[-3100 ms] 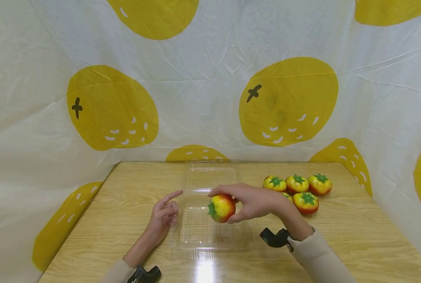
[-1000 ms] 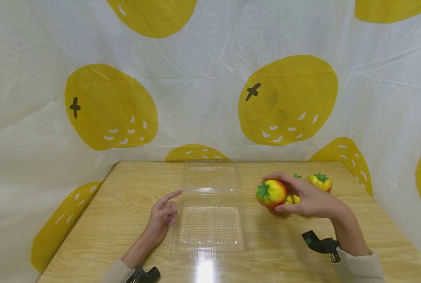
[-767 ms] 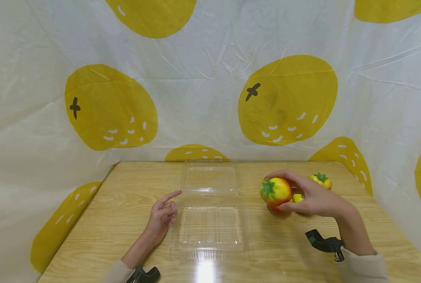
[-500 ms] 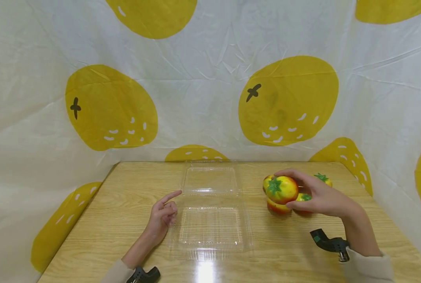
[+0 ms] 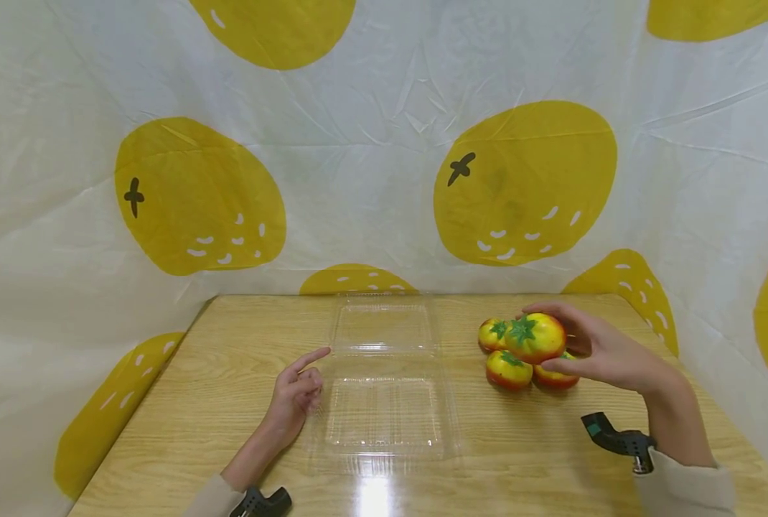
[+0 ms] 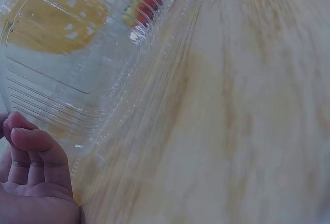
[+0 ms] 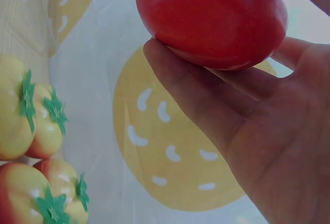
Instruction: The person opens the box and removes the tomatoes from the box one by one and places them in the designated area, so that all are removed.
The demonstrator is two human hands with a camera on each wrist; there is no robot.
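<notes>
In the head view my right hand point(image 5: 606, 352) holds a yellow-and-red tomato point(image 5: 539, 337) with a green star-shaped top, raised over the other tomatoes. Its red underside point(image 7: 211, 18) faces the right wrist camera, with fingertips and thumb around it. Below and beside it sit several like tomatoes point(image 5: 509, 371), one partly behind the right hand. A clear plastic clamshell box point(image 5: 384, 416) lies unfolded on the table, its lid point(image 5: 384, 327) toward the back. My left hand point(image 5: 293, 395) rests at the box's left edge, index finger extended toward the hinge, the other fingers loosely curled point(image 6: 38, 167).
The wooden table point(image 5: 242, 337) backs onto a white curtain point(image 5: 358, 179) printed with large yellow fruits. Black wrist mounts point(image 5: 616, 438) stick out from both sleeves. A bright light reflection lies on the table in front of the box.
My right hand has carried the tomato from above the box rightward to the tomato group, then further right and slightly back over it. My left hand and the box have stayed in place.
</notes>
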